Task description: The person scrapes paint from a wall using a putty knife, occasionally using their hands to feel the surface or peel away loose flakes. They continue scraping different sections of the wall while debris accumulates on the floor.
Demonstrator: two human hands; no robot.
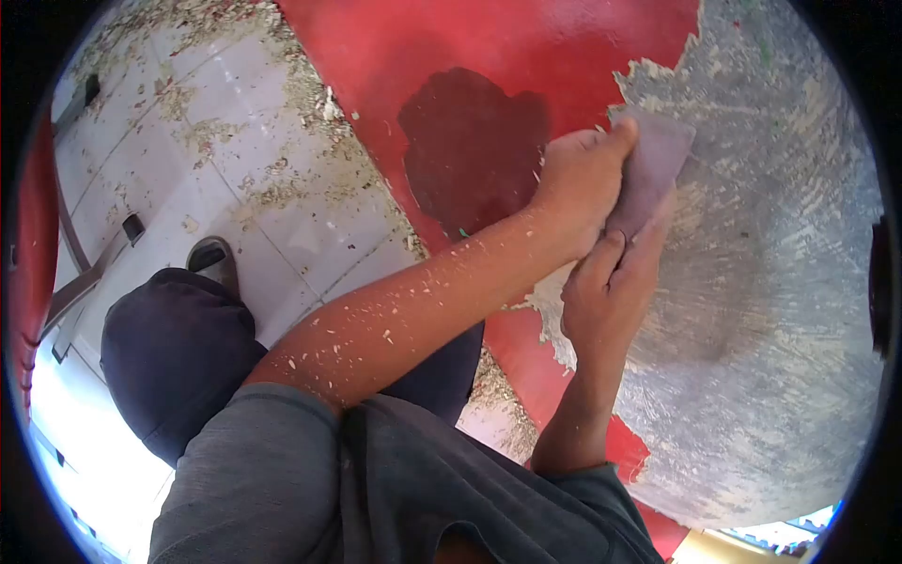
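A flat, rectangular greyish plate (656, 162), like a scraper blade, is held in both hands against a large surface. Its far edge lies near the ragged border between the red coating (583, 56) and the bare grey area (752, 235). My left hand (581, 188) grips the plate's left side, with the fingers curled round it. Lower down, my right hand (615, 282) holds the near end, thumb on top; its other fingers are partly hidden. Pale flakes cling to my left forearm.
Pale tiled floor (282, 235) lies to the left, strewn with scrapings (282, 193), thickest along the red surface's edge. A sandalled foot (214, 263) and a bent knee (178, 357) are at the left. Dark metal legs (85, 282) and a red object (36, 235) stand at the far left.
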